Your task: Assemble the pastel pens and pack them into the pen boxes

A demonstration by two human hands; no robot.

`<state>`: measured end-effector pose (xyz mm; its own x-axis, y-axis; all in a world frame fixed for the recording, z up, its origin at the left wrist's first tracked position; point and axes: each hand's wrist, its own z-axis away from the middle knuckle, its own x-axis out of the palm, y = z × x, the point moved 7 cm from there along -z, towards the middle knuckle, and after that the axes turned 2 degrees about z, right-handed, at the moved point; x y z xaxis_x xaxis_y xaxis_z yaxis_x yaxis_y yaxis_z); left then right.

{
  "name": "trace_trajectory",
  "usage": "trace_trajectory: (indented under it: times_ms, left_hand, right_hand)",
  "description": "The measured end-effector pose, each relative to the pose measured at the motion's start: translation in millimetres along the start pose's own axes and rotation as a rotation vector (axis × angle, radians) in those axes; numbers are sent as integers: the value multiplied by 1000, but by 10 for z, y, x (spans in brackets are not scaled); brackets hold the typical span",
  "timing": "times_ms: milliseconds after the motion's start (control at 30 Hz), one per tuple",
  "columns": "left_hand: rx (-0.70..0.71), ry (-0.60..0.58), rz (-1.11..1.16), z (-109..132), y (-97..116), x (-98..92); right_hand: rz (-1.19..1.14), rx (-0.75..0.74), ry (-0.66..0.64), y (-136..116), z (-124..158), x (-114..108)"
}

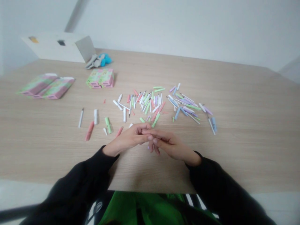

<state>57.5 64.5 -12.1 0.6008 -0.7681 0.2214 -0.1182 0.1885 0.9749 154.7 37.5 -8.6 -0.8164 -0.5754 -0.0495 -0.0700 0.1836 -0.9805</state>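
Note:
My left hand (134, 136) and my right hand (168, 144) meet over the near middle of the table, with fingertips overlapping. Both thumbs point inward and the fingers are pressed together. A tiny purple bit (148, 147) shows under the fingers; what they hold is mostly hidden. Just beyond lies a loose pile of pen parts: a green barrel (156, 120), a pink barrel (155, 116), and several white refills with dark tips. Left of my left hand are a pink barrel (119, 131), a green barrel (108, 125) and a small white piece (105, 131).
Purple and blue pen parts (187, 107) lie to the right, with a blue barrel (214, 124) farther out. Pink-green boxes (100, 78) and flat packs (48, 86) lie at the left. Behind them are a grey and blue cloth bundle (99, 61) and a white box (56, 48).

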Motion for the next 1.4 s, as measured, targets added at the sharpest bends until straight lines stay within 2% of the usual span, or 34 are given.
trace_trajectory:
  times_ms: [100,233,333,400,500,567,667,700,767,900,1033,1233,1400]
  left_hand:
    - [48,66,-55,-20,28,-20]
    - [165,96,-157,-12,105,-47]
    - [150,175,-312,1,99,-141]
    - [106,254,-428,-8,89,-224]
    - [59,333,-594,-88,136,-270]
    - [35,255,-734,-218,195,-154]
    - [-34,10,-1038,-510,241,143]
    - [-51,-13,-1160,-630,261,198]
    - [-63,62,-1387,-906,319,212]
    - [-110,161,-1484,-1470,227,108]
    - [-134,254,-1538,-1823,57,20]
    - [-166,292,-1497,-2010,-126,38]
    - [-154,285,-1315,-2070,-81,12]
  right_hand:
    - [0,22,84,46,-5,-21]
    - [-47,26,105,58,-25,-37]
    - [-24,6,150,-19,-27,-173]
    - [53,-22,252,-100,-2,-395]
    - [133,-75,500,-193,123,-903]
    - [101,-95,671,-179,264,-1287]
    - [-2,-83,832,-58,476,-1774]
    - [-14,-72,851,-16,529,-1888]
    - [-10,-52,859,49,603,-2041]
    - [41,-5,828,115,637,-2096]
    - [51,-10,848,94,621,-2055]
    - [103,-44,828,5,601,-2048]
    - [129,-75,807,-58,606,-2030]
